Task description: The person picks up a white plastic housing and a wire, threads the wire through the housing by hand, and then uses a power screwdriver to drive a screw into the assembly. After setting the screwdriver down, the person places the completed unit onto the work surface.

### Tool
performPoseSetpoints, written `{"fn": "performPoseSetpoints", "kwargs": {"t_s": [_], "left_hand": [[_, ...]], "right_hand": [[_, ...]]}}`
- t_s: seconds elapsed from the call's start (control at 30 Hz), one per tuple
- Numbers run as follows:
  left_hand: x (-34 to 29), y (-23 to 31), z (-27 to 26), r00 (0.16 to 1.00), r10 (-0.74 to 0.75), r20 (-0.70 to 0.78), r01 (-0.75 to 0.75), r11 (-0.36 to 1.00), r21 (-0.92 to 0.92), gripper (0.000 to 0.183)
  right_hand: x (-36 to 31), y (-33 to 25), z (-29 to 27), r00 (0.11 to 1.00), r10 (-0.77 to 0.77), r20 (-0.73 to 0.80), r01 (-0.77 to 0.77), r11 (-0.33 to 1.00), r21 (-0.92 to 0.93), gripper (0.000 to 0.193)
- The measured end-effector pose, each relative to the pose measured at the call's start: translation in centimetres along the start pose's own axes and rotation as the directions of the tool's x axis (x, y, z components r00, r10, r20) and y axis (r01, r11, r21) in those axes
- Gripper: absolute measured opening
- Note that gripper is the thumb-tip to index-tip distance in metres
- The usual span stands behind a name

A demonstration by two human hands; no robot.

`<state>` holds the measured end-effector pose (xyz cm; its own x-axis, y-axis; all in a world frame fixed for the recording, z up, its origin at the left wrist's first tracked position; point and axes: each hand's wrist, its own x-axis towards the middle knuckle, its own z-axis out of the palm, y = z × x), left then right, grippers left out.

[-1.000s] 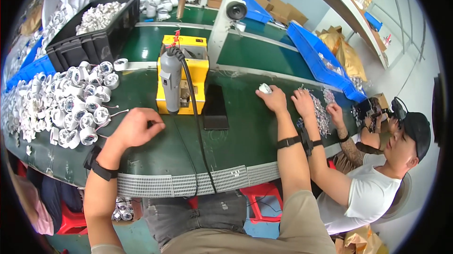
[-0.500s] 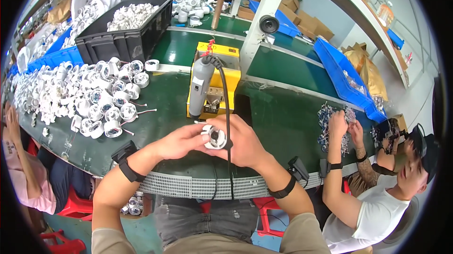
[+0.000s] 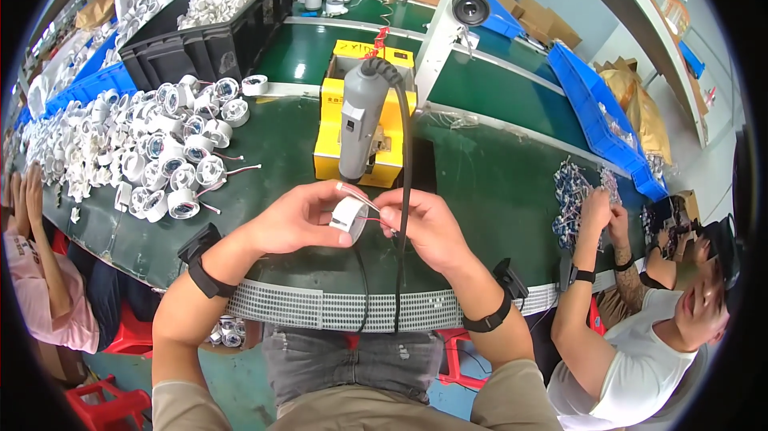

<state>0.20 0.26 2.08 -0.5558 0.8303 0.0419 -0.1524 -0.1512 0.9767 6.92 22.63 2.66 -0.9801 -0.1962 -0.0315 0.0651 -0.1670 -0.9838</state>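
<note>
Housing, white + ring-shaped, is held tilted above the worktop, nr its front edge, w/ thin wires coming off it. L hand has it: fingers curled over the far side, thumb on the near side, open only as wide as the housing. R hand is just beside — thumb + forefinger closed on the wires, other fingers loosely bent. Just beyond the hands: grey tool, upright in front of a yellow machine, black cable running down past R hand. Pile of similar white housings to the L, black bin of small white parts behind. Over to the R — co-worker's hands at a wire heap, blue tray beyond.
</note>
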Motion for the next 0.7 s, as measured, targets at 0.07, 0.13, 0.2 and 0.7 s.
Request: {"fn": "performPoseSetpoints", "kwargs": {"t_s": [0.07, 0.13, 0.2, 0.7], "left_hand": [[0.1, -0.2, -0.1, 1.0, 0.022, -0.007, -0.022, 0.999, -0.042, 0.053], [0.2, -0.9, -0.3, 0.994, 0.105, -0.014, -0.105, 0.994, -0.038, 0.049], [0.3, -0.9, -0.6, 0.999, 0.041, 0.031, -0.033, 0.975, -0.221, 0.046], [0.5, -1.0, 0.3, 0.999, -0.046, -0.008, 0.041, 0.938, -0.343, 0.044]], "right_hand": [[0.0, 0.1, 0.3, 1.0, -0.021, -0.019, 0.021, 0.999, 0.027, 0.02], [0.0, 0.3, 0.3, 0.995, -0.078, -0.055, 0.074, 0.994, -0.081, 0.018], [-0.2, 0.4, 0.3, 0.991, -0.12, -0.052, 0.113, 0.985, -0.13, 0.015], [-0.3, 2.2, 1.2, 0.937, -0.349, 0.018, 0.308, 0.801, -0.513, 0.008]]}}
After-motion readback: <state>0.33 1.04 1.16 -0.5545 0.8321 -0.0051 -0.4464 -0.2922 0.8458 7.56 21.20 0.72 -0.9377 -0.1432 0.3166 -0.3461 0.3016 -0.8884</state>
